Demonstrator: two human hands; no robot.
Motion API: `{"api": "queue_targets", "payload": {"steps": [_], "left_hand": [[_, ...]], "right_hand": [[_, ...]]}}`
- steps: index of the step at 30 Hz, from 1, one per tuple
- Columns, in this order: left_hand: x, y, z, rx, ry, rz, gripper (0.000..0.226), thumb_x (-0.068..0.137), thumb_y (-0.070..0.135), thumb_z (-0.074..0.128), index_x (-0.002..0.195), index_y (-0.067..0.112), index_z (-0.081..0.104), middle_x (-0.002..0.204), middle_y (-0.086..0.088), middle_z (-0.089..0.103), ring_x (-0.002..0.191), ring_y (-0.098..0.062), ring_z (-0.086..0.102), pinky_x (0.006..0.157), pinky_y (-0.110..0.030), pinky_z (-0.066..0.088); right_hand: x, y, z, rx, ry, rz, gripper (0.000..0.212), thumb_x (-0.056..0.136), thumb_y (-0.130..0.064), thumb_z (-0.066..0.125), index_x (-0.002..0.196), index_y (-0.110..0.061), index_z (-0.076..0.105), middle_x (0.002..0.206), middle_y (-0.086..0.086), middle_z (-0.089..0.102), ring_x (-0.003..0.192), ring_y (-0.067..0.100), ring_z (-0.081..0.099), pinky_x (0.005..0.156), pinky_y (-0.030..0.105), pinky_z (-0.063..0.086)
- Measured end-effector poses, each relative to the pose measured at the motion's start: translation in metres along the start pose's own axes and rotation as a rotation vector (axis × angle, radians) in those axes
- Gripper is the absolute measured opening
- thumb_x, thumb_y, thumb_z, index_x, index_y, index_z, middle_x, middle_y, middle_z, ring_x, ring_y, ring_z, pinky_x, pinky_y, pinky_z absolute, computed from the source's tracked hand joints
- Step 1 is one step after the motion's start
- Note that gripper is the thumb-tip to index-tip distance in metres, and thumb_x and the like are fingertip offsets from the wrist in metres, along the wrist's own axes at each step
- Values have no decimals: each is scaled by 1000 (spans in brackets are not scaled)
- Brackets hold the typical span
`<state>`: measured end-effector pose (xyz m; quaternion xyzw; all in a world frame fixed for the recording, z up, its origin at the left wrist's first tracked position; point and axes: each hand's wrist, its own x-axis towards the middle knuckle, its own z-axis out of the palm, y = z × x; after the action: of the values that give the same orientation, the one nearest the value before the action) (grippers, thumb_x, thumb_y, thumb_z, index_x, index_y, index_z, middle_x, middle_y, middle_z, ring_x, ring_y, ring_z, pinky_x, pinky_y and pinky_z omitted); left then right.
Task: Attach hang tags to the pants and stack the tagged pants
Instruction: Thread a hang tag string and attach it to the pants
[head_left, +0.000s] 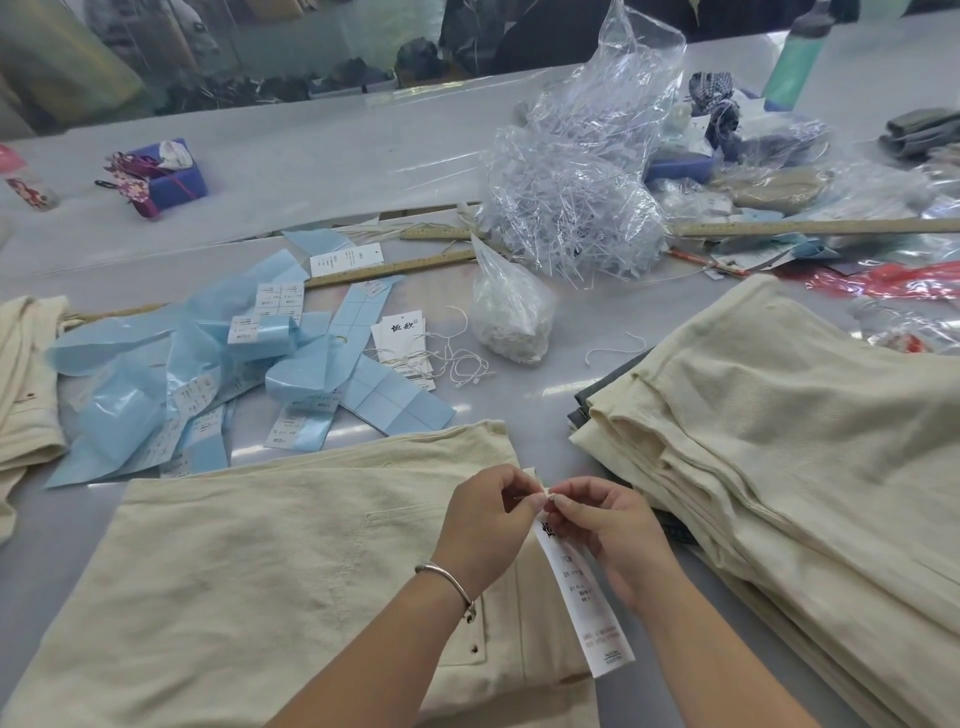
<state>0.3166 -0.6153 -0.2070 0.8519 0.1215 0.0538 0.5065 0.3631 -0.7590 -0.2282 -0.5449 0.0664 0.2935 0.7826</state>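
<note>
A cream pair of pants (249, 561) lies flat in front of me. Above its right edge my left hand (483, 519) and my right hand (602, 525) meet fingertip to fingertip, pinching the top of a long white hang tag (582, 597) that hangs down between my wrists. The tag's string is too small to make out. A tall stack of cream pants (779, 441) sits to the right. Spare white hang tags (402, 338) with loose strings lie further back at centre.
Blue backing sheets with size stickers (208, 374) litter the left. A small bag of white strings (511, 312) and a big clear bag of plastic fasteners (582, 197) stand behind. Wooden rulers (810, 227) cross the table. More cream cloth (26, 384) lies far left.
</note>
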Motion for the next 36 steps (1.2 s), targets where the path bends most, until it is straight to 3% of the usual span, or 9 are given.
{"api": "queue_targets", "payload": {"steps": [15,23,28,33,36], "left_hand": [[-1,0,3,57,13,29,8,83,13,70,78,18,68,71,9,66,63,1,56,62,-11,42],[-2,-4,4,37,-8,40,5,82,14,71,78,16,70,71,8,67,65,0,58,62,-12,44],[4,-5,1,-73,-79,-7,9,82,10,74,77,16,69,68,11,65,61,4,57,61,-9,41],[10,-3,-7,-317,-193,-111,14,82,0,73,76,9,64,65,-1,67,52,-5,58,54,-14,45],[12,-4,-11,-357,-271,-148,14,83,1,72,77,8,62,63,-1,68,51,-4,59,51,-13,43]], "right_hand": [[2,-6,-3,-64,0,47,8,84,9,63,87,6,68,73,16,69,61,17,65,58,22,54],[1,-9,-8,-140,-57,73,11,82,8,65,82,0,73,78,18,70,71,22,67,65,27,55],[1,-11,-9,-233,-31,-26,11,78,7,70,78,-3,75,77,16,71,68,19,66,64,22,53],[0,-18,-12,-214,-94,22,10,67,-1,77,77,-4,75,80,21,71,70,26,69,68,31,55],[1,-24,-12,-237,-124,23,10,73,7,73,77,-1,75,80,21,72,70,26,71,65,27,56]]}}
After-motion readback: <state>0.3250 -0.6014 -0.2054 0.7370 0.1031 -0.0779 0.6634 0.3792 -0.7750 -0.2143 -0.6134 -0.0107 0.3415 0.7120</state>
